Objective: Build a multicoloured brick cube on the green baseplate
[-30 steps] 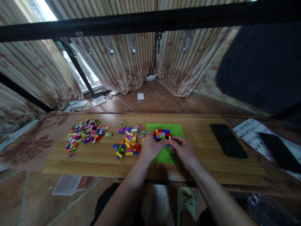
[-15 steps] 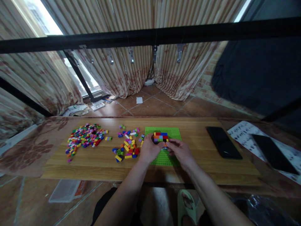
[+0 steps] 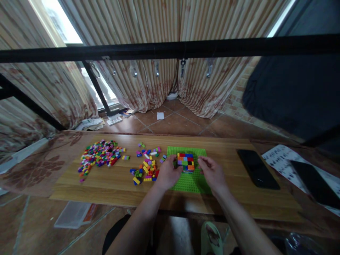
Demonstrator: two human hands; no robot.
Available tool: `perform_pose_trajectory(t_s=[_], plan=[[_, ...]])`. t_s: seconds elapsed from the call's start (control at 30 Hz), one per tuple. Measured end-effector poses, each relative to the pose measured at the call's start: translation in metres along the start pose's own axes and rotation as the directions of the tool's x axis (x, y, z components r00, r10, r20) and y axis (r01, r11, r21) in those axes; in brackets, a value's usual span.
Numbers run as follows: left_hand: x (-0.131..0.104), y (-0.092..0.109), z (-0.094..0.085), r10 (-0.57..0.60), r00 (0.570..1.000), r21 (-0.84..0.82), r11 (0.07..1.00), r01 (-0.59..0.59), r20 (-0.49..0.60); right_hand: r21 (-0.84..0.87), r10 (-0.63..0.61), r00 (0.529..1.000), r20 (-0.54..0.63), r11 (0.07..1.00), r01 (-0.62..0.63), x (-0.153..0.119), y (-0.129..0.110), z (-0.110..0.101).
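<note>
A block of multicoloured toy bricks (image 3: 186, 162) sits on a green studded baseplate (image 3: 187, 185). My left hand (image 3: 168, 173) is at the block's left side, its thumb against the near left corner and its fingers by the left edge. To the right of the block, my right hand (image 3: 212, 174) hovers over the baseplate, apart from the bricks. Its fingers are loosely bent with a gap between them, and I see nothing held there. Loose sorted bricks (image 3: 149, 166) lie just left of my left hand.
A large heap of small bricks (image 3: 102, 154) covers the left part of the wooden board (image 3: 106, 191). A black phone (image 3: 257, 168) lies on the right. Beyond it are a printed sheet (image 3: 277, 156) and another dark device (image 3: 316, 180). A clear plastic box (image 3: 71, 215) stands on the floor.
My right hand has drawn away from the block to the right, uncovering its near right part. My left hand stays at the block's left side. The camera view has tilted slightly.
</note>
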State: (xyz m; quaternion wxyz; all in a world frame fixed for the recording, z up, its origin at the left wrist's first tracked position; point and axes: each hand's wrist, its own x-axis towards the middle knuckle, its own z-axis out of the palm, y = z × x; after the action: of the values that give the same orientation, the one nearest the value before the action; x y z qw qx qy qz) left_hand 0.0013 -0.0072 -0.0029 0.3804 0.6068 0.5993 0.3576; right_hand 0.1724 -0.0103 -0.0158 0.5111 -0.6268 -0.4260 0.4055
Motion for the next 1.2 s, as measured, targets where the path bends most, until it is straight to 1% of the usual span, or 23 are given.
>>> perform_pose_trajectory(t_s=[0.1,0.17,0.3,0.37,0.43,0.53,0.77,1.0,1.2], plan=[[-0.004,0.000,0.004,0.013,1.000,0.089,0.996,-0.013,0.000,-0.081,-0.109,0.993,0.045,0.990,0.112,0.000,0.003,0.001],[-0.006,0.001,0.007,0.012,1.000,0.117,0.993,-0.011,-0.007,-0.145,-0.155,0.981,0.117,0.975,0.171,-0.002,0.003,0.002],[-0.008,0.004,0.010,-0.002,1.000,0.139,0.990,0.002,0.001,-0.255,-0.238,0.936,0.259,0.918,0.304,-0.004,0.003,0.003],[-0.008,0.005,0.011,-0.001,1.000,0.141,0.990,-0.001,0.013,-0.296,-0.275,0.915,0.296,0.884,0.361,-0.005,0.004,0.003],[-0.008,0.005,0.012,0.006,1.000,0.149,0.989,-0.009,0.021,-0.327,-0.288,0.901,0.323,0.860,0.392,-0.005,0.005,0.003],[-0.009,0.004,0.013,0.013,1.000,0.157,0.988,-0.016,0.022,-0.364,-0.280,0.899,0.336,0.842,0.398,-0.003,0.007,0.003],[-0.009,0.007,0.013,0.011,1.000,0.177,0.984,-0.015,0.027,-0.415,-0.261,0.913,0.314,0.827,0.379,-0.001,0.009,0.001],[-0.013,0.015,0.007,-0.013,0.998,0.284,0.959,-0.006,0.066,-0.444,-0.279,0.910,0.308,0.804,0.397,-0.001,0.012,0.000],[-0.015,0.018,0.002,-0.031,0.995,0.352,0.936,-0.003,0.092,-0.445,-0.275,0.909,0.314,0.803,0.397,-0.001,0.010,-0.001]])
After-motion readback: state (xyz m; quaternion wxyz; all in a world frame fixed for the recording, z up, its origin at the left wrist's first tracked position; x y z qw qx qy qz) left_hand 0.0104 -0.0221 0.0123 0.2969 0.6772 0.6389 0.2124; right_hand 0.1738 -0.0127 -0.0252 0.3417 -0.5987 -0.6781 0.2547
